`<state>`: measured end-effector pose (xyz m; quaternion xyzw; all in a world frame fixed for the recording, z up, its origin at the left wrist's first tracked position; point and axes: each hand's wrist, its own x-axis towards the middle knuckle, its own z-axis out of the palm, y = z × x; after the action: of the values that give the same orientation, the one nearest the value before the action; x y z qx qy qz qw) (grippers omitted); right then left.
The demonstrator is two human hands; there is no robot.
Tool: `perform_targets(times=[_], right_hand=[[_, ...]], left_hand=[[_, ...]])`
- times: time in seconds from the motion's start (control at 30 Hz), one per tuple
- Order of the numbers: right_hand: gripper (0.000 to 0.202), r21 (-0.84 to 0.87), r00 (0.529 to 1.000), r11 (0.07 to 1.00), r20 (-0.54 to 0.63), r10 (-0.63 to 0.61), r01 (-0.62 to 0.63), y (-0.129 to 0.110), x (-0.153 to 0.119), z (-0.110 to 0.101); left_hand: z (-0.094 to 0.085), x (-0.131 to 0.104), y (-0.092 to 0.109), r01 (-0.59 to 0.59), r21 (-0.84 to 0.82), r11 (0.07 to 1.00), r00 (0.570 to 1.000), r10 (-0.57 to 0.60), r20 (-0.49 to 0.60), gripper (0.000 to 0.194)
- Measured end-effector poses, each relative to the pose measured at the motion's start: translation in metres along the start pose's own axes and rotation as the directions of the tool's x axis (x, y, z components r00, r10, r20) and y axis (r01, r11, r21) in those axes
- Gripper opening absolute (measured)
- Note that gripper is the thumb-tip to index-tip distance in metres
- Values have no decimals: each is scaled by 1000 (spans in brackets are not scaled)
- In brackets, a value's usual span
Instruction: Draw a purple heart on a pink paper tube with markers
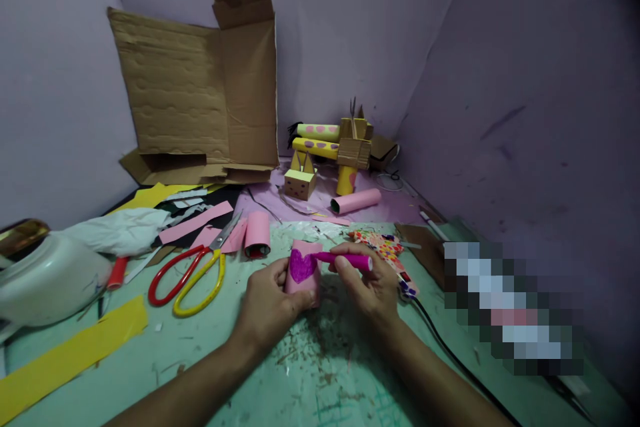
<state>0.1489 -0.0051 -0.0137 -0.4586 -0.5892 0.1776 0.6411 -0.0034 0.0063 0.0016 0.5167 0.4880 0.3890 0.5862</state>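
My left hand [275, 300] is closed around a short pink paper-covered tube [304, 287] and holds it upright above the table. A purple heart [301, 268], mostly filled in, shows on the side facing me. In my right hand [367, 283] is a magenta felt-tip marker [357, 261], pinched between thumb and fingers. Its tip points left and meets the heart's right edge. To the left stands a second short pink tube [258, 230], and behind lies a longer pink tube [357, 201].
Scissors [200, 273] with red and yellow handles lie left, near a yellow strip [75, 353] and a white pot [55, 280]. Cardboard [195, 87] leans on the wall. A small box with ears [301, 185] stands at the back. A black cable [455, 353] runs along the right.
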Motion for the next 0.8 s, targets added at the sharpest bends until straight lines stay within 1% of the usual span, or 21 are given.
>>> perform_targets(times=[0.13,0.23,0.43,0.57,0.8], right_hand=[[9,-15,999,999,4,-36,36,-1,0,0],[10,-36,999,998,15,-42,42,-4,1,-1],[9,-59,999,997,-2,-53,53,-6,1,-1],[10,-58,999,997,-3,-51,51,-5,0,-1],[10,-54,996,995,16,-83,84,-9,0,0]], left_hand=[[1,-2,-1,-18,41,999,1000,19,-4,39],[2,-3,-2,-24,80,997,1000,25,-16,37],[2,-4,-2,-49,153,987,996,59,-60,37],[2,-5,-2,-41,166,985,997,52,-65,36],[2,-5,-4,-91,219,972,992,107,-61,37]])
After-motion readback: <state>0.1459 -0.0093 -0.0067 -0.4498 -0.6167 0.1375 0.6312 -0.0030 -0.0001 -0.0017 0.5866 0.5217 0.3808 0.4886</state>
